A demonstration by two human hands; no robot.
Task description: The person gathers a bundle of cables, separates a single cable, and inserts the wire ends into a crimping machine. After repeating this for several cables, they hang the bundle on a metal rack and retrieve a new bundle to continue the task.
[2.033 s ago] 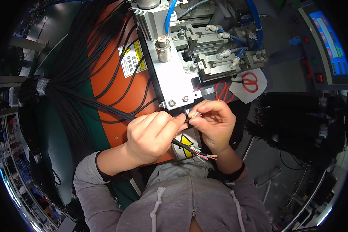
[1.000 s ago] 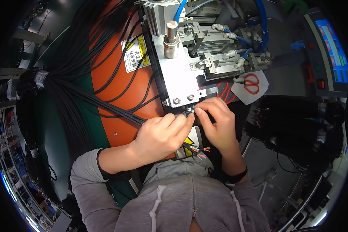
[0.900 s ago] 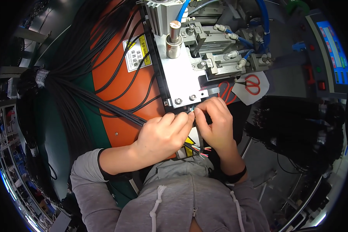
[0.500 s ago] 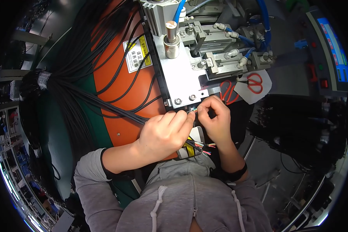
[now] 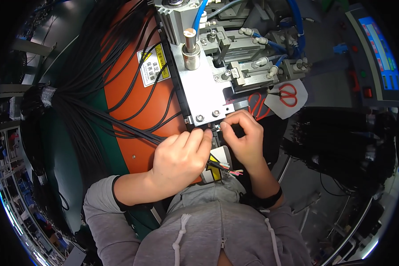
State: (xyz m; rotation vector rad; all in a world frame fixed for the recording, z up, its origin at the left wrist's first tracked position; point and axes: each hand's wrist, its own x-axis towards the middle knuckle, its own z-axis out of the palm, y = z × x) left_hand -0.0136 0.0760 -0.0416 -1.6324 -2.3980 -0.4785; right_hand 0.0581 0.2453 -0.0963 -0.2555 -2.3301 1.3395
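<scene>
Black cables [image 5: 139, 132] run from the left into my left hand [image 5: 178, 154], whose fingers are closed round them. Past its lower side, the cables' stripped ends [image 5: 230, 170] stick out in red, white and other colours. The left fingertips are just below the front edge of a metal press plate [image 5: 204, 95]. Beside them, my right hand [image 5: 246, 136] is in a pinch at the plate's corner, thumb against forefinger. Between the two hands' fingertips shows a thin wire end [image 5: 217, 127], small and partly hidden by the fingers.
Pneumatic cylinders [image 5: 252, 73] with blue hoses stand behind the plate. Red-handled scissors [image 5: 288, 95] lie on a white sheet to the right, near another red handle [image 5: 256, 106]. A control screen [image 5: 379, 53] is at far right. A tied cable bundle [image 5: 48, 95] lies left of the orange surface [image 5: 135, 153].
The view has shifted slightly, so the machine sits a little further left. My left fingertips have drawn a little away from the right ones. The loose coloured ends below sit closer together.
</scene>
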